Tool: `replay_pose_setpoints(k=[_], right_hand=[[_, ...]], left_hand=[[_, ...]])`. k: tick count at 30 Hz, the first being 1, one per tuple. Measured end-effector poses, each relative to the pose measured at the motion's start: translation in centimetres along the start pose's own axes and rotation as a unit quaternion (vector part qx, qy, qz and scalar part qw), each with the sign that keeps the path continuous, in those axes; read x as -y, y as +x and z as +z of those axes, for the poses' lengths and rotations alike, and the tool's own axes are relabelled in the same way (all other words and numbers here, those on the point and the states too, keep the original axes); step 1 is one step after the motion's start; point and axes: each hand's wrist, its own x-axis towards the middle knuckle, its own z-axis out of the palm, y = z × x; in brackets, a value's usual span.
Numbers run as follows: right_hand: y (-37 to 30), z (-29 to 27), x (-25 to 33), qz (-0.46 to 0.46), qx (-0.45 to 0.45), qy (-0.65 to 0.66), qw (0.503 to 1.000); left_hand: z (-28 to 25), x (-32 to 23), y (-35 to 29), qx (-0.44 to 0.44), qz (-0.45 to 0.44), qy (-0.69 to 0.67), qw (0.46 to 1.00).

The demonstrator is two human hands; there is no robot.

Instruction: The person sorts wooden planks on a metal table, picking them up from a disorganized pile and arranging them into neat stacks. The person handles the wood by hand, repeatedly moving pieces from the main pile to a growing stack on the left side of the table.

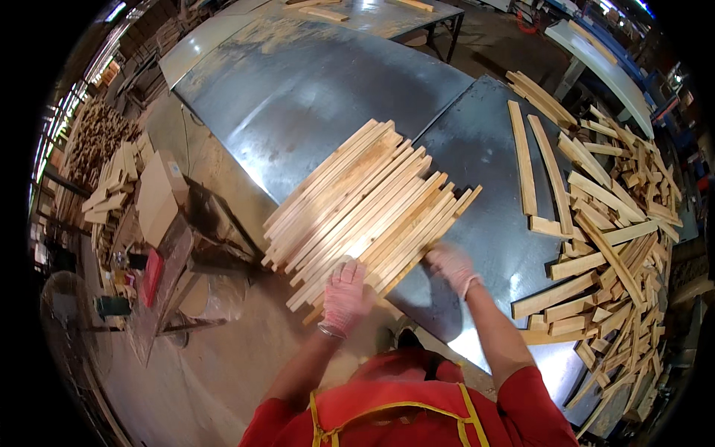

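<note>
The row of wooden slats [365,212] lay side by side across the dark metal tabletop [484,149], its near-left ends jutting past the edge above the floor [231,335]. Those overhanging ends looked like the weak point: too much downward weight there might have tipped some slats off. Uneven pressure from the sides could have made one ride over its neighbour or fanned the row apart, since the ends were staggered. The left hand [346,294], gloved, rested on the near ends, its fingers close together, extended and pointing away from the body, not wrapped round anything. The gloved right hand [452,267] reached to the right-hand outer slat, forearm angled inward; blur hid whether its fingers gripped or merely touched.
</note>
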Motion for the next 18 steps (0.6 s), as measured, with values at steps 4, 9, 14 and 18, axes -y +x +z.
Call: replay_pose_setpoints(k=[4,9,14,18], right_hand=[[5.9,-8.5,5.8,-0.130,-0.215,-0.197,0.948],[12.0,-10.5,11.9,-0.090,-0.169,-0.239,0.952],[11.1,-9.7,14.5,-0.032,0.085,-0.161,0.983],[3.9,-10.8,15.7,-0.134,0.168,-0.004,0.977]], left_hand=[[-0.2,-1.5,2.1,0.053,-0.002,0.013,0.999],[-0.9,-2.4,3.6,0.084,0.005,0.032,0.996],[-2.2,-3.9,8.2,0.154,-0.112,0.011,0.982],[-0.4,-3.6,8.3,0.038,-0.087,0.050,0.994]])
